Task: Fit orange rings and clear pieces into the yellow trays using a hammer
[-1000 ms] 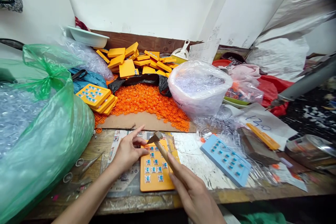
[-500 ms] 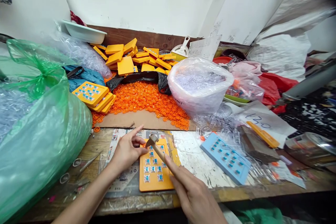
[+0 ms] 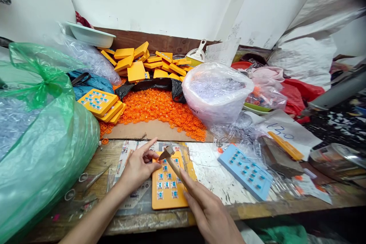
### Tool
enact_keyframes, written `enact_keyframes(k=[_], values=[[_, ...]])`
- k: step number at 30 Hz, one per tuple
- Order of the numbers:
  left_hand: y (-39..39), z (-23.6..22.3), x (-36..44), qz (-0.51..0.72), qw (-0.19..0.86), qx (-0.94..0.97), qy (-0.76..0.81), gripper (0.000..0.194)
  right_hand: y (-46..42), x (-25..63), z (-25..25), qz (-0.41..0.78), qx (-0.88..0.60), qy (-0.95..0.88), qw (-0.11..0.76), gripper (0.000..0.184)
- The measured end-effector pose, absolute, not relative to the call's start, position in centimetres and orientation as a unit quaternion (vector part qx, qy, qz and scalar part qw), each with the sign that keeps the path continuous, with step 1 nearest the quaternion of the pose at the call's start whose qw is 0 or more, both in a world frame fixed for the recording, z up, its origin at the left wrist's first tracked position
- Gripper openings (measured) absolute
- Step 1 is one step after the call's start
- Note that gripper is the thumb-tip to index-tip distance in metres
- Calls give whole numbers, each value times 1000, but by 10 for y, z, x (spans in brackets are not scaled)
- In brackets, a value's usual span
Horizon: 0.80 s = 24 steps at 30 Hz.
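Observation:
My right hand (image 3: 210, 202) is wrapped round the wooden handle of a small hammer (image 3: 168, 153). The hammer's head is over the upper left part of a yellow-orange block (image 3: 160, 200), which lies on the bench and carries rows of small clear pieces with blue centres. At that block's top left corner is my left hand (image 3: 138, 166), its index finger stretched out and its thumb and other fingers curled in. Between thumb and fingertips a small orange plastic piece (image 3: 158, 159) shows, mostly hidden. Whether the hammer touches it, I cannot tell.
Orange rings (image 3: 160, 108) lie heaped behind, with stacked yellow blocks (image 3: 100, 101) at their left. A green bag (image 3: 57, 152) bulges on the left. To the right are a white bag of clear pieces (image 3: 217, 99), a blue block (image 3: 246, 173) and a metal can (image 3: 340, 162).
Both hands, the hammer and the yellow-orange block stay in nearly the same place. The hammer's head has tilted very slightly; the whole view has shifted a little.

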<state>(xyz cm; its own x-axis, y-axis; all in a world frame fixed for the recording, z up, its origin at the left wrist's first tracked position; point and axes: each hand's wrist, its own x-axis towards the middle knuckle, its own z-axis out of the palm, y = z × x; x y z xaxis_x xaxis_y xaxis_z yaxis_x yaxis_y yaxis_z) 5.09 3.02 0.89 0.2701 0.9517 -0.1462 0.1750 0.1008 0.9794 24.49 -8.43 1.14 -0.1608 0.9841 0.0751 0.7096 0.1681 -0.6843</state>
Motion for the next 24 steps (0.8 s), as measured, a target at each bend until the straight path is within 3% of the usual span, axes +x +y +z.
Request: enact_keyframes(k=[6, 11, 16, 19, 21, 24], values=[[26, 6, 47, 345, 478, 638, 495, 70, -85, 246, 12, 233, -581, -738, 254, 51], [25, 0, 46, 341, 382, 702, 495, 63, -85, 245, 18, 213, -565, -727, 327, 52], [21, -3, 43, 318, 292, 750, 501, 61, -85, 246, 16, 253, -578, -722, 284, 51], [25, 0, 40, 301, 283, 759, 502, 64, -87, 247, 9, 269, -615, -649, 358, 49], [36, 4, 42, 304, 277, 762, 500, 55, -86, 248, 1, 296, -641, -580, 406, 58], [65, 7, 59, 315, 246, 775, 490, 26, -80, 249, -10, 387, -647, -499, 428, 90]])
